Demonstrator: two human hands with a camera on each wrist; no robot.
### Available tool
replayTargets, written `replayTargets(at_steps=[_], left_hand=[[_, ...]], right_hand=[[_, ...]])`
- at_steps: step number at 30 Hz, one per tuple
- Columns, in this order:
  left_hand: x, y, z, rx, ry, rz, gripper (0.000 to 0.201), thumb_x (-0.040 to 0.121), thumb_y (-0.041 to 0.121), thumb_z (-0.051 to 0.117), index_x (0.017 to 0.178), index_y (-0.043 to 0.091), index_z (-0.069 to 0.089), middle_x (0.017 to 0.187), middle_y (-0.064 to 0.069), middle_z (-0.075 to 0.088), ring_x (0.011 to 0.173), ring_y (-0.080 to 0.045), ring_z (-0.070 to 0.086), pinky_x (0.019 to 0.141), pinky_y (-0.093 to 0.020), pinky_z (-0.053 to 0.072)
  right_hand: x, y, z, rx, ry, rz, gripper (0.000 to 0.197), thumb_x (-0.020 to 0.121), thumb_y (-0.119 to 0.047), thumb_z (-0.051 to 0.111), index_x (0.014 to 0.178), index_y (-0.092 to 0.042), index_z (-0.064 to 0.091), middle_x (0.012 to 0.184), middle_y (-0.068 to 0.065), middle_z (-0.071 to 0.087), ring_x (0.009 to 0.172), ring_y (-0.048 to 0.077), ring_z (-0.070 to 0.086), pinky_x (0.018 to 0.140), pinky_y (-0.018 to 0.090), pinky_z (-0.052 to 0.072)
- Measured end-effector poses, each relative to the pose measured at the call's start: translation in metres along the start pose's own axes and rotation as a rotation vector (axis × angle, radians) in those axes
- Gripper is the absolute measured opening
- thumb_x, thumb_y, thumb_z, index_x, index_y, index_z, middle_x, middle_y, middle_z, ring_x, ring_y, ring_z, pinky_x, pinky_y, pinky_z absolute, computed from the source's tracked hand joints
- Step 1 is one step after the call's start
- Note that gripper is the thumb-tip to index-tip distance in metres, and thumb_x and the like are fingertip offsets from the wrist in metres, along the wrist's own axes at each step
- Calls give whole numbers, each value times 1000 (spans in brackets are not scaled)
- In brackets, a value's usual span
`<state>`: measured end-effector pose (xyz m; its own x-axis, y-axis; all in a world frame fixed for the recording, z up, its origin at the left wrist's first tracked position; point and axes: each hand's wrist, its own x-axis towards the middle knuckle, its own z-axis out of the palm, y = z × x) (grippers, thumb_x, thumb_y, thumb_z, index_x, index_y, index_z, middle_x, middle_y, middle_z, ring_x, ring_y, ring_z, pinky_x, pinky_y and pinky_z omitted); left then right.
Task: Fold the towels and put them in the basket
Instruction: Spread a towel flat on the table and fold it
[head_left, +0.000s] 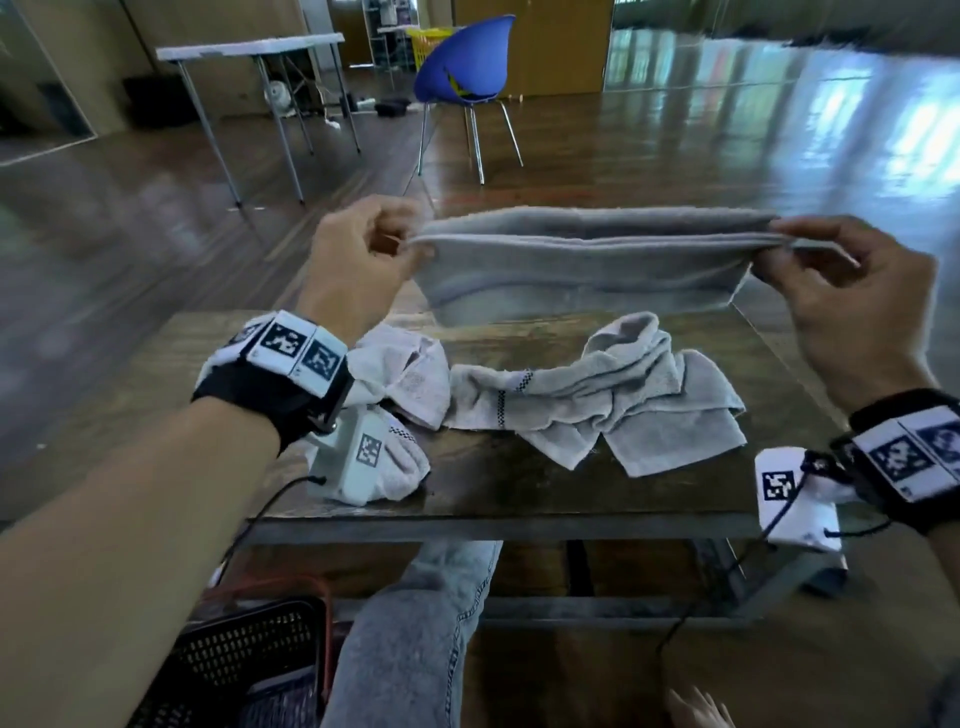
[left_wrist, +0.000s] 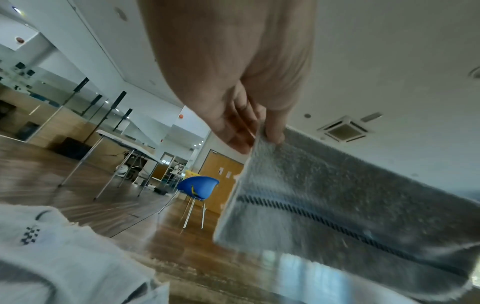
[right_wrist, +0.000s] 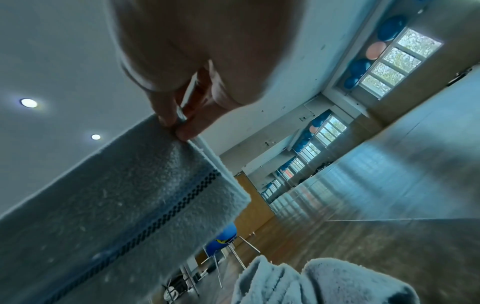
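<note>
Above the wooden bench (head_left: 519, 483), two hands hold up a grey towel (head_left: 582, 265) that is folded over, so two edges run along the top. Left hand (head_left: 358, 265) pinches one top corner with thumb and fingers, and right hand (head_left: 852, 301) pinches the other top corner the same way. That towel hangs flat and stretched between them, off the bench (a dark dotted stripe runs across it in both wrist views). Below it, a crumpled grey towel (head_left: 613, 395) lies on the bench, and a rumpled white towel (head_left: 400, 384) lies just beside it on the left. Down by the person's knee sits a black basket (head_left: 244, 654) on the floor.
</note>
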<state>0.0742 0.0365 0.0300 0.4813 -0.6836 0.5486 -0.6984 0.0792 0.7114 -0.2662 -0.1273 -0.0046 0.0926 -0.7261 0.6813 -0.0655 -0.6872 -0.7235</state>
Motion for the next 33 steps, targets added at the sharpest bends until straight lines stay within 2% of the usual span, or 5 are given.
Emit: replayTargets(at_steps=[4, 9, 14, 20, 33], left_hand=[[-39, -8, -3, 135, -78, -13, 20, 80, 22, 79, 99, 24, 72, 86, 9, 69, 68, 6, 60, 64, -10, 50], [-95, -44, 23, 237, -581, -493, 25, 81, 11, 76, 103, 16, 64, 90, -4, 63, 73, -18, 61, 62, -24, 53], [-110, -57, 52, 369, -405, -581, 37, 91, 30, 67, 62, 10, 55, 59, -8, 57, 59, -25, 58, 59, -31, 47], [-110, -57, 59, 512, -381, -550, 43, 85, 29, 74, 55, 8, 51, 72, -18, 68, 75, -36, 68, 62, -35, 50], [-104, -52, 41, 559, -331, -643, 17, 79, 15, 78, 82, -1, 74, 82, -15, 73, 81, -29, 69, 75, -39, 58]], right_hand=[[-17, 11, -21, -117, -292, 23, 26, 85, -17, 79, 94, -41, 72, 93, -21, 75, 86, 0, 72, 79, 14, 56], [-52, 50, -32, -535, -1013, 402, 20, 76, -21, 86, 89, -25, 72, 95, -3, 77, 87, 10, 71, 89, 34, 55], [-81, 63, -10, -692, -871, 545, 30, 93, -51, 60, 88, -21, 62, 75, 3, 75, 65, 18, 72, 67, 39, 60], [-91, 65, 2, -834, -817, 583, 40, 93, -50, 61, 71, -16, 59, 82, 10, 65, 77, 26, 63, 79, 41, 53], [-76, 46, -10, -975, -757, 581, 34, 88, -49, 64, 70, -20, 64, 78, -3, 66, 71, 18, 63, 68, 34, 49]])
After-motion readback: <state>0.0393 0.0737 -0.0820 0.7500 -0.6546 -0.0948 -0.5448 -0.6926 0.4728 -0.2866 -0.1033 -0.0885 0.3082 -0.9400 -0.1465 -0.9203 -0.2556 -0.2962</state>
